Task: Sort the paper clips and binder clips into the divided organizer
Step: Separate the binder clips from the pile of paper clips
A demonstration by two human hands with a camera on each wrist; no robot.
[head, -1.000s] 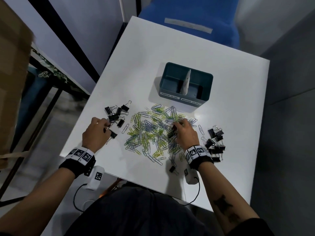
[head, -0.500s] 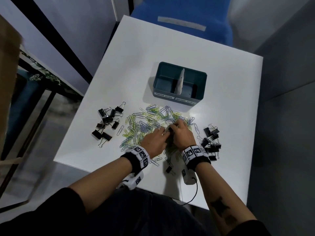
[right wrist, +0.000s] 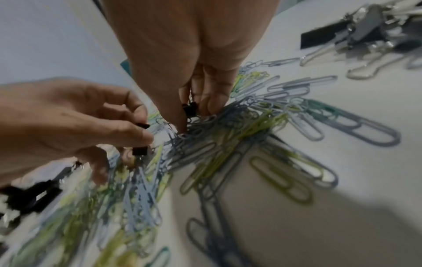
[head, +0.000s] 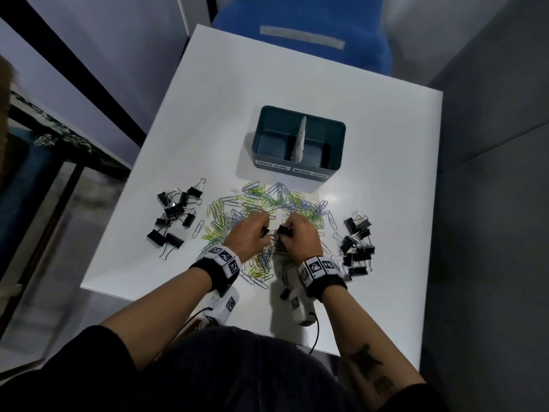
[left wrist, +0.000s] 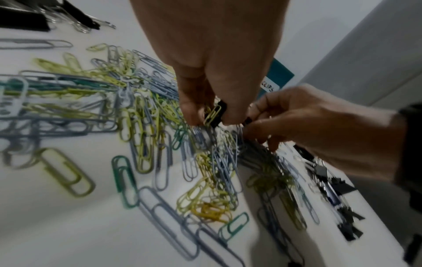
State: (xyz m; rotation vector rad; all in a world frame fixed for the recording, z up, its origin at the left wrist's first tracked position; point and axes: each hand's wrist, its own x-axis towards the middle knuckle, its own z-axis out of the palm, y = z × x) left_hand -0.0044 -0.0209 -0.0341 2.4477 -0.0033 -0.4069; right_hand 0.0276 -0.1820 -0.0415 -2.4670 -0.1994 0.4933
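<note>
Your white table (head: 312, 93) carries everything under inspection. Beyond its far edge stands a blue chair (head: 300, 28).

The teal organizer (head: 258, 144) sits upright at the table's centre, split by a pale divider (head: 299, 141) into two compartments. The near wall bears two labels: "paper clips" on the left, "binder clips" on the right. Both compartments look empty.

Just in front of the organizer lies a wide scatter of coloured paper clips (head: 252, 200), yellow-green, blue-grey and a few teal. A group of black binder clips (head: 173, 215) lies to the left of the scatter, and a second group (head: 358, 248) lies to the right, both apart from the organizer.

Your two hands meet over the near middle of the paper clip scatter, knuckles nearly touching. Your left hand (head: 248, 236) has its fingers curled and pinches a small black binder clip (left wrist: 215, 115), with a yellow paper clip (left wrist: 212, 113) snagged against it. Your right hand (head: 300, 236) has its thumb and fingers closed on another black binder clip (right wrist: 189, 109), fingertips down among the paper clips.

Both wrists wear black bands with printed square markers.
</note>
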